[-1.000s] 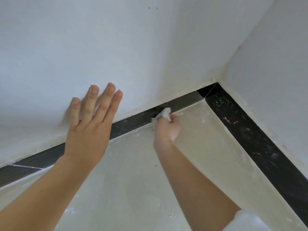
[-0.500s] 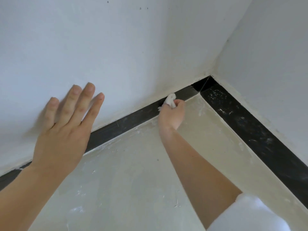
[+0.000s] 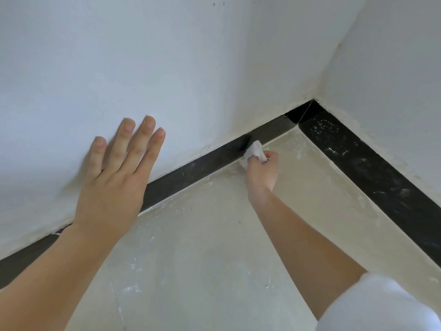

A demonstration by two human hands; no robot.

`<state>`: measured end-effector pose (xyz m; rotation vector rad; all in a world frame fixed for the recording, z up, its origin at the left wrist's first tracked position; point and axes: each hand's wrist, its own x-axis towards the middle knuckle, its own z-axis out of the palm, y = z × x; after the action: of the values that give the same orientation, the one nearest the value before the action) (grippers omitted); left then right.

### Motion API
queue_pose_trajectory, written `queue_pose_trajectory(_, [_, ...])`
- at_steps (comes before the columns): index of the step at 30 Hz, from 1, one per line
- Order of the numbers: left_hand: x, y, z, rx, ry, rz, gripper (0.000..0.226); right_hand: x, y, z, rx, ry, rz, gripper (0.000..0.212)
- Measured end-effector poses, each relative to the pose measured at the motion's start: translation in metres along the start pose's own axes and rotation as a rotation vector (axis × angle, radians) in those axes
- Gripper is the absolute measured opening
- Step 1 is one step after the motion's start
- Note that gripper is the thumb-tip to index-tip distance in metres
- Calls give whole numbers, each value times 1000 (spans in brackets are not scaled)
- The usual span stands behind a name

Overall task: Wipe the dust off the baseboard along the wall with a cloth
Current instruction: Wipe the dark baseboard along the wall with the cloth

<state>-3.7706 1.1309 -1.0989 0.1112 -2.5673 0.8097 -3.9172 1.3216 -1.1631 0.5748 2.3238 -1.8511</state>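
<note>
A black baseboard [image 3: 205,163] runs along the foot of the white wall from lower left to the room corner. My right hand [image 3: 263,172] grips a small bunched white cloth [image 3: 255,149] and presses it against the baseboard's lower edge, a short way left of the corner. My left hand [image 3: 114,185] lies flat on the wall above the baseboard, fingers straight and spread, holding nothing. A second black baseboard [image 3: 372,173] along the right wall carries white dust marks.
The two white walls meet in a corner [image 3: 315,101] at the upper right. The pale floor [image 3: 214,247] shows white dust specks and scuffs. My white sleeve [image 3: 381,306] fills the lower right.
My right hand with the cloth has slid back left along the baseboard, away from the corner it approached half a second ago. My left hand stays flat on the wall. The camera has shifted.
</note>
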Motion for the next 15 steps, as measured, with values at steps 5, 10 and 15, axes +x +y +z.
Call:
queue_pose_trajectory(5, [0,2,-1,0,-4,4,75,-20,0,30,31,53,48,6])
queue_pose_trajectory(10, [3,4,-3,-75,-28,-19,84,-96,31,56,-165,-303,-75,19])
queue_pose_trajectory(15, [3,-2,-7,-99,-40,5,78,-104,45,41,-437,-637,-328,20])
